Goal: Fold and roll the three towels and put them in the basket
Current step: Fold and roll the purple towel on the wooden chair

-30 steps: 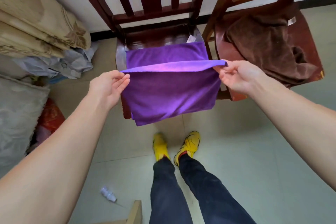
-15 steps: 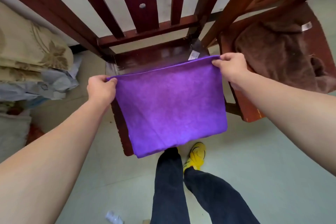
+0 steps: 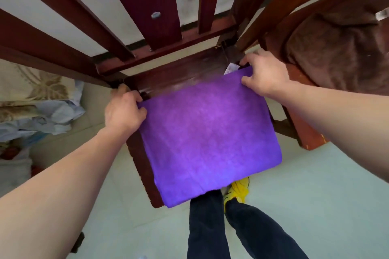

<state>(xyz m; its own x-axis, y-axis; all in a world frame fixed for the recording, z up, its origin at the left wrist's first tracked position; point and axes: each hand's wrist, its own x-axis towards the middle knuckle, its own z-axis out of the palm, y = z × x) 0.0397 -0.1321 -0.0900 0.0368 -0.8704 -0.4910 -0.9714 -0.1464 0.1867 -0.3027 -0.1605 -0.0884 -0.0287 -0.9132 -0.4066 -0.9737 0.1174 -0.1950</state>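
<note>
Lying folded on the dark wooden chair seat [image 3: 185, 73], the purple towel [image 3: 208, 134] hangs its near edge over the seat front. Left hand [image 3: 123, 112] pinches the far-left corner, right hand [image 3: 264, 73] pinches the far-right corner w/ white tag [image 3: 230, 68] alongside. Brown towel [image 3: 341, 52] sits on next chair.

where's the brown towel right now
In the head view, the brown towel lies bunched on the second chair at upper right, just beyond the right hand.
</note>
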